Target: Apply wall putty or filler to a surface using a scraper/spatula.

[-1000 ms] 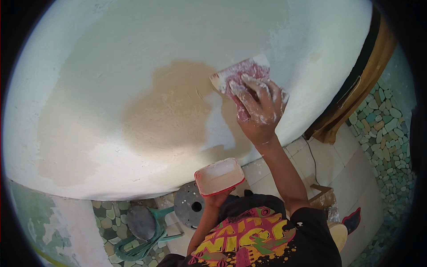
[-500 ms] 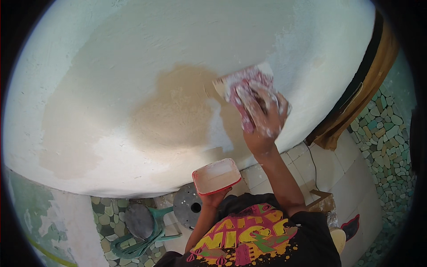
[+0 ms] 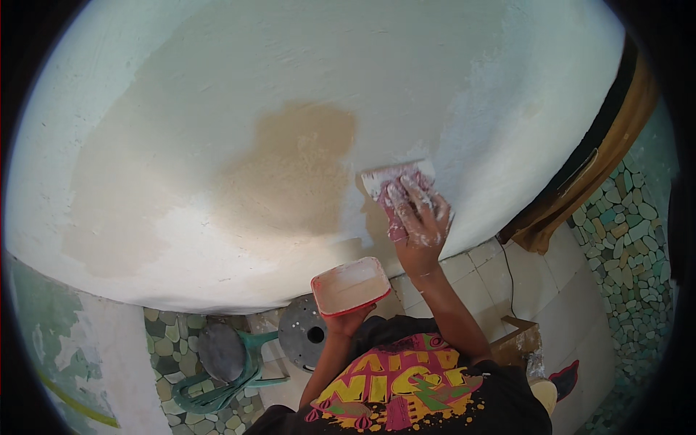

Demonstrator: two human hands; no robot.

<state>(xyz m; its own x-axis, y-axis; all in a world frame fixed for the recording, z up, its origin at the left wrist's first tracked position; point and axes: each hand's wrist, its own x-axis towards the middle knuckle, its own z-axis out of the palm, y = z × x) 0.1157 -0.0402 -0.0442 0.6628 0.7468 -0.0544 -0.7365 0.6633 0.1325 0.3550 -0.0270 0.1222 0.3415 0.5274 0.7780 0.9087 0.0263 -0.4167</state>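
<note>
My right hand (image 3: 424,223), spotted with white paste, grips a wide putty scraper (image 3: 391,176) with a smeared pinkish-red body. Its pale blade edge lies against the wall (image 3: 283,54), just right of a bare tan patch (image 3: 304,156). Pale fresh coating borders that patch on its right side. Lower down, my left hand (image 3: 349,320) supports a red-rimmed rectangular tub (image 3: 351,286) from beneath. White paste coats the inside of the tub; most of the left fingers are hidden under it.
A grey round stool top (image 3: 297,337) stands below the wall, beside a green chair frame (image 3: 243,380) and a dark round seat (image 3: 222,353). Brown cloth (image 3: 573,192) hangs at the right. A cable (image 3: 511,275) and a wooden box (image 3: 518,341) are on the tiled floor.
My right hand has drawn the scraper down the wall toward me, and the blade is more level. Pale coating now runs along the tan patch's right edge. The tub has barely shifted.
</note>
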